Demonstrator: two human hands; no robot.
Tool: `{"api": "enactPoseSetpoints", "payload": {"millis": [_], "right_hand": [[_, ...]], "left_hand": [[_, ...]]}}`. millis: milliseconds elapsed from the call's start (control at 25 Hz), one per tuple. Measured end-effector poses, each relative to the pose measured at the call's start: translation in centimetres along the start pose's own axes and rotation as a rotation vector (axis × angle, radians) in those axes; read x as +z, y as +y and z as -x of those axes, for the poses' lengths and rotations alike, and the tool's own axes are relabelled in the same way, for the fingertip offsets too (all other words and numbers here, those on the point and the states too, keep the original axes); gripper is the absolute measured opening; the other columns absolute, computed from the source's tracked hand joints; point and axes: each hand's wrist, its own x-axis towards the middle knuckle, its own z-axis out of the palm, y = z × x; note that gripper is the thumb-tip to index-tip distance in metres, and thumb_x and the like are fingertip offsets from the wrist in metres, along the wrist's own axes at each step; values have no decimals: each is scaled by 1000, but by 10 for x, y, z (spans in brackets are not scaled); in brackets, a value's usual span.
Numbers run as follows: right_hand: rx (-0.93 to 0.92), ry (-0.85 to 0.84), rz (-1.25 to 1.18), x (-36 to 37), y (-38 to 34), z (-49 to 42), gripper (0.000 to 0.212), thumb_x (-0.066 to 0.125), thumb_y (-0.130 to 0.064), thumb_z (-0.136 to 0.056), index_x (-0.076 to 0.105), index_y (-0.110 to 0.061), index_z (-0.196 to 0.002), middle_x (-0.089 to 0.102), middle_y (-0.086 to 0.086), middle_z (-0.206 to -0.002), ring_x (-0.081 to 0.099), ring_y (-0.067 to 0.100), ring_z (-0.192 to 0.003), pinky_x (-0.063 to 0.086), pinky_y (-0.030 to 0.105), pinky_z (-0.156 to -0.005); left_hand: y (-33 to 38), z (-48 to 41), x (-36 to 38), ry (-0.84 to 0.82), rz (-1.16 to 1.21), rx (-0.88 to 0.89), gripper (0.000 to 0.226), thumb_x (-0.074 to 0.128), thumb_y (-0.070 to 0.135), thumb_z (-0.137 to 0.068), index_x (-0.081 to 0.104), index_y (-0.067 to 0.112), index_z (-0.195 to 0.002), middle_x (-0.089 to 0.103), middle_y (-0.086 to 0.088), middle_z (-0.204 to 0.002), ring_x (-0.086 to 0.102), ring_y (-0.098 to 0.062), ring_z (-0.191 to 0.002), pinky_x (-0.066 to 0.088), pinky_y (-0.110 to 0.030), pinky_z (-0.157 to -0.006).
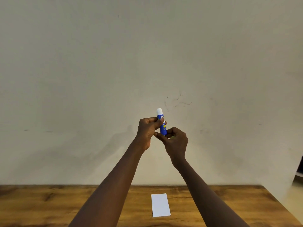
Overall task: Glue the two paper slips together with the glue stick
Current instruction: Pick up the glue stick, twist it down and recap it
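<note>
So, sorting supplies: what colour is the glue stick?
Glue stick: blue, white top; head view.

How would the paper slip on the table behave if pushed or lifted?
The slip looks thin and flat, so probably floppy and light. Flush on the table, it would likely slide and resist pinching.

A wooden table point(49, 203) fills the bottom of the view, its top warm brown with darker grain streaks running across it. Its far edge runs straight from left to right, and its right edge slants toward the lower corner. One white paper slip point(160, 205) lies flat near the middle, its long side pointing away; whether a second slip lies under it cannot be told
</note>
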Motion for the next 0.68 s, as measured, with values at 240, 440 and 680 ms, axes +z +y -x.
{"api": "enactPoseSetpoints", "payload": {"millis": [240,440,680], "right_hand": [[531,-520,-828,-16,3,-2,43,39,-41,-91,58,-4,-103,67,-1,-60,33,6,-30,32,13,-34],[450,-280,-798,-3,-2,5,18,52,-23,-88,64,-9,-86,67,7,-68,38,7,-33,38,12,-37],[192,-27,-407,3,-5,2,24,74,-10,-70,68,3,-89,64,14,-75,47,12,-51,39,17,-46]], "left_hand": [[3,0,-14,-179,16,-1,26,47,19,-91,59,3,-109,63,-14,-111,64,-7,-80,39,-20,-87],[-1,-1,-11,-62,23,49,28,51,13,-89,59,-4,-109,62,-14,-102,65,-3,-68,43,3,-51],[-4,-6,-7,78,11,56,26,59,13,-84,63,-5,-103,67,-20,-103,61,-24,-85,49,-12,-72]]}}
